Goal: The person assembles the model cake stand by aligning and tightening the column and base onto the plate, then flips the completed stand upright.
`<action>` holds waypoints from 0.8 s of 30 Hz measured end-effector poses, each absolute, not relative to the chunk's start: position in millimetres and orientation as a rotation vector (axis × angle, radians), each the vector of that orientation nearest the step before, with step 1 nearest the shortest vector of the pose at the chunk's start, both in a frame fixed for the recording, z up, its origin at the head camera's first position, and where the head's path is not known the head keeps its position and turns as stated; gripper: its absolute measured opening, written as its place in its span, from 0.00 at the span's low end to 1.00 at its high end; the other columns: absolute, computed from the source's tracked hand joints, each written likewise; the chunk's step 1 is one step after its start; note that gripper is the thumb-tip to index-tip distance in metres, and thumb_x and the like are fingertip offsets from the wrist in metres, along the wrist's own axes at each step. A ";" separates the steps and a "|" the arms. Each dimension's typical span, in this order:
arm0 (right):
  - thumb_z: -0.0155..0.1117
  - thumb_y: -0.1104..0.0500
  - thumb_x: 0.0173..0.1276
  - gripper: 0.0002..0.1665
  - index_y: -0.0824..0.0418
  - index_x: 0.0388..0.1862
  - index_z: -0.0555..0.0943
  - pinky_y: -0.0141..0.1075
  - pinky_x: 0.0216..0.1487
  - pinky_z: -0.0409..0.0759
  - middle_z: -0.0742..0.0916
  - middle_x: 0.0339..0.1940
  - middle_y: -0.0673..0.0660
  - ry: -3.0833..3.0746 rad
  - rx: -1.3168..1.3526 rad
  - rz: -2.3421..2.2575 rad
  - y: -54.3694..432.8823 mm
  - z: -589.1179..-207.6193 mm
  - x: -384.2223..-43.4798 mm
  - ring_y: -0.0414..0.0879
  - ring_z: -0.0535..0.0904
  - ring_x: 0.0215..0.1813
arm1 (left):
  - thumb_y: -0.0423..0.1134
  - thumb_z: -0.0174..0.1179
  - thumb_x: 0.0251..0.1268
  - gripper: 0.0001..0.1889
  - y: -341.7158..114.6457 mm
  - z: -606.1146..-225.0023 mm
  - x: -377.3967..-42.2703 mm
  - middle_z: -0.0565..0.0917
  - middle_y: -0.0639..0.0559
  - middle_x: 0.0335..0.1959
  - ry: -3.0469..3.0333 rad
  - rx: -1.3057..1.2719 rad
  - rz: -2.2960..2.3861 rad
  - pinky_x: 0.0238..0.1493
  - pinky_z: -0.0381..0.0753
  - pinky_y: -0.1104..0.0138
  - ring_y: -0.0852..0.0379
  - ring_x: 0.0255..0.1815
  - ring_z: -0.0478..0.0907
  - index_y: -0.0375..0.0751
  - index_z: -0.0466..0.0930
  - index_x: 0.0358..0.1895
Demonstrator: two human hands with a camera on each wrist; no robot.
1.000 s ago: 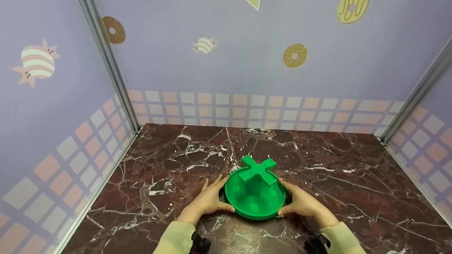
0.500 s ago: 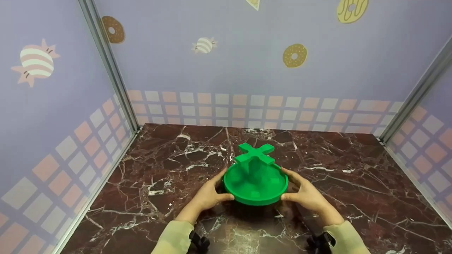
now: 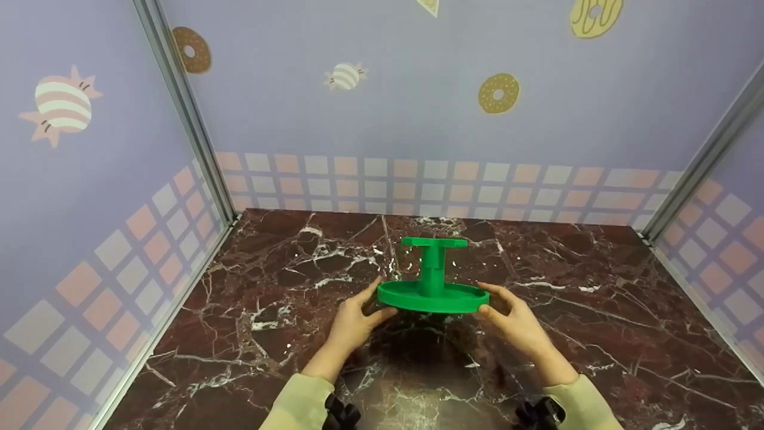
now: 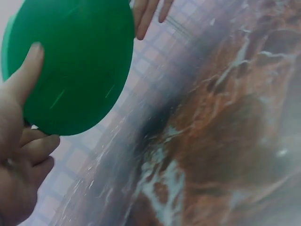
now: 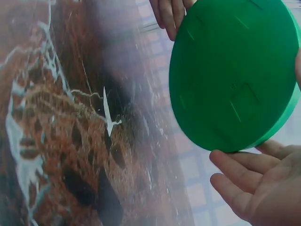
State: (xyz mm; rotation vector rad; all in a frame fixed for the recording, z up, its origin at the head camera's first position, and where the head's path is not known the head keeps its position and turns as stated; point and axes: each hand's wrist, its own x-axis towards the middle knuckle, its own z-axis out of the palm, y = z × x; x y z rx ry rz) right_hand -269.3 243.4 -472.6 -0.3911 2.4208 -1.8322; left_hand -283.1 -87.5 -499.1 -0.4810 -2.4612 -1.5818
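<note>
A green plastic piece, a round shallow dish (image 3: 433,303) with a central post (image 3: 433,269) and a cross-shaped top (image 3: 434,242), is held up between both hands, raised off the table. My left hand (image 3: 353,319) grips its left rim, and my right hand (image 3: 518,319) grips the right rim. In the left wrist view the dish's smooth green underside (image 4: 75,70) shows, with the left thumb lying on it. From the right wrist the underside (image 5: 235,80) shows faint square marks, and right-hand fingers (image 5: 244,169) sit at the edge.
The dark red marbled tabletop (image 3: 286,263) has white veins. Lilac panels (image 3: 418,113) printed with sweets and tiles stand at the back and both sides, with metal corner posts (image 3: 191,113). Black straps (image 3: 343,412) with devices sit on both wrists.
Both hands have lifted the green piece and tipped it from leaning toward the camera to nearly level, so its post and top now show from the side.
</note>
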 end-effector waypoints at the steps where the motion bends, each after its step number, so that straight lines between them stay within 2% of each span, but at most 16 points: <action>1: 0.62 0.56 0.78 0.37 0.70 0.78 0.64 0.39 0.50 0.89 0.79 0.66 0.74 2.437 -0.357 -1.825 242.6 -471.3 -268.8 0.36 0.87 0.48 | 0.54 0.72 0.61 0.42 -85.6 -498.8 -281.9 0.81 0.37 0.66 -2.452 -0.433 -1.532 0.68 0.79 0.46 0.38 0.68 0.79 0.40 0.70 0.75; 3: 0.61 0.56 0.80 0.33 0.68 0.77 0.67 0.37 0.47 0.88 0.81 0.64 0.72 2.483 -0.295 -1.802 240.7 -469.1 -268.0 0.36 0.86 0.46 | 0.50 0.72 0.63 0.35 -81.6 -498.9 -280.5 0.85 0.39 0.60 -2.399 -0.377 -1.490 0.61 0.84 0.49 0.40 0.62 0.84 0.42 0.76 0.72; 6: 0.58 0.57 0.81 0.28 0.68 0.74 0.71 0.32 0.48 0.86 0.84 0.61 0.70 2.527 -0.233 -1.798 237.0 -466.2 -266.4 0.34 0.85 0.47 | 0.46 0.72 0.63 0.26 -76.7 -498.8 -278.6 0.90 0.41 0.52 -2.307 -0.331 -1.491 0.52 0.89 0.54 0.45 0.53 0.89 0.44 0.84 0.64; 8: 0.56 0.57 0.82 0.26 0.69 0.73 0.71 0.32 0.50 0.86 0.85 0.59 0.70 2.525 -0.207 -1.830 234.9 -465.3 -265.6 0.40 0.88 0.50 | 0.45 0.73 0.61 0.22 -74.5 -497.7 -278.0 0.91 0.43 0.48 -2.262 -0.310 -1.499 0.50 0.90 0.55 0.47 0.50 0.91 0.46 0.87 0.59; 10: 0.56 0.58 0.82 0.26 0.71 0.72 0.70 0.34 0.54 0.86 0.86 0.57 0.70 2.490 -0.195 -1.881 233.4 -464.9 -265.2 0.41 0.89 0.52 | 0.45 0.73 0.60 0.20 -73.7 -496.4 -277.7 0.92 0.43 0.46 -2.243 -0.293 -1.504 0.51 0.89 0.54 0.47 0.49 0.91 0.48 0.88 0.56; 13: 0.57 0.60 0.81 0.27 0.71 0.72 0.67 0.37 0.56 0.87 0.86 0.57 0.73 2.459 -0.224 -1.917 232.3 -465.6 -264.9 0.42 0.89 0.52 | 0.47 0.73 0.60 0.19 -74.5 -493.8 -277.7 0.92 0.44 0.45 -2.246 -0.254 -1.476 0.49 0.89 0.52 0.46 0.48 0.91 0.49 0.88 0.54; 15: 0.60 0.62 0.79 0.28 0.69 0.71 0.66 0.36 0.55 0.86 0.85 0.58 0.74 2.459 -0.256 -1.921 231.7 -466.9 -264.7 0.38 0.89 0.51 | 0.48 0.73 0.60 0.19 -76.0 -492.3 -278.1 0.92 0.44 0.44 -2.253 -0.228 -1.466 0.45 0.90 0.53 0.46 0.46 0.92 0.48 0.88 0.54; 21: 0.71 0.66 0.69 0.35 0.64 0.72 0.69 0.36 0.51 0.88 0.85 0.61 0.71 2.558 -0.390 -1.918 229.1 -471.8 -263.9 0.61 0.86 0.60 | 0.52 0.72 0.61 0.21 -81.7 -488.3 -278.7 0.93 0.46 0.41 -2.286 -0.141 -1.487 0.34 0.87 0.65 0.53 0.37 0.92 0.47 0.89 0.55; 24: 0.73 0.69 0.65 0.37 0.62 0.72 0.72 0.32 0.49 0.88 0.88 0.56 0.67 2.638 -0.442 -1.940 227.2 -474.2 -263.9 0.62 0.87 0.57 | 0.53 0.72 0.61 0.22 -83.8 -485.0 -278.1 0.93 0.46 0.40 -2.300 -0.119 -1.520 0.33 0.85 0.66 0.52 0.35 0.91 0.45 0.89 0.54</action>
